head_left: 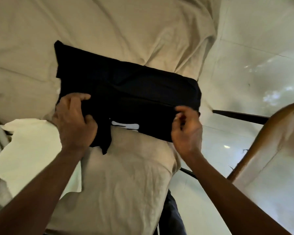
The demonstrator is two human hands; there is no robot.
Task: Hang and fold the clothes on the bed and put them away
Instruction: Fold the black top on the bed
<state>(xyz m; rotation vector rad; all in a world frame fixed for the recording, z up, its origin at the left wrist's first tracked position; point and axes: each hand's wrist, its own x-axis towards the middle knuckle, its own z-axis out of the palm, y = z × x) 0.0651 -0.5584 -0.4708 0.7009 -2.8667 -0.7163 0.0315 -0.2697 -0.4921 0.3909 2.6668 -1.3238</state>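
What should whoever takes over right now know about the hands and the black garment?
Left hand: grips the black garment at its near-left edge.
Right hand: pinches its near-right edge.
Garment: partly folded, lying across the bed, a flap hanging at the near side.
To do: finish the fold, then put it away. A white cloth lies on the bed at the left.
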